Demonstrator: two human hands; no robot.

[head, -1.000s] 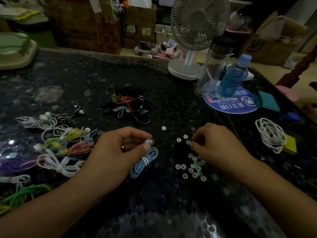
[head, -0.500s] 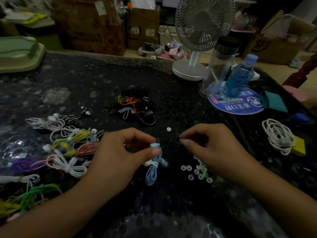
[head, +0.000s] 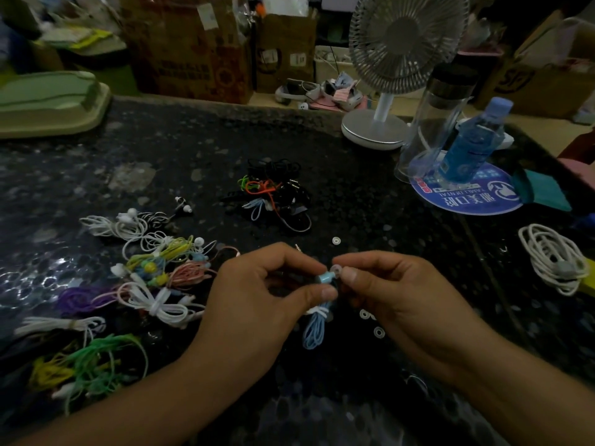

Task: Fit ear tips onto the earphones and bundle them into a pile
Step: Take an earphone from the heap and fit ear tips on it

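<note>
Two hands meet above the dark speckled table (head: 193, 149). The left hand (head: 257, 304) pinches a light blue earphone (head: 323, 278) between thumb and forefinger, its bundled blue cable (head: 315, 326) hanging below the fingers. The right hand (head: 396, 297) pinches a small pale ear tip (head: 336, 269) right against the earbud's end. Loose ear tips (head: 378, 332) lie on the table under the right hand. At left sits a pile of coloured earphones (head: 154, 272); a dark tangle of earphones (head: 273, 191) lies farther back.

Dim, underexposed; wide-angle edge distortion
</note>
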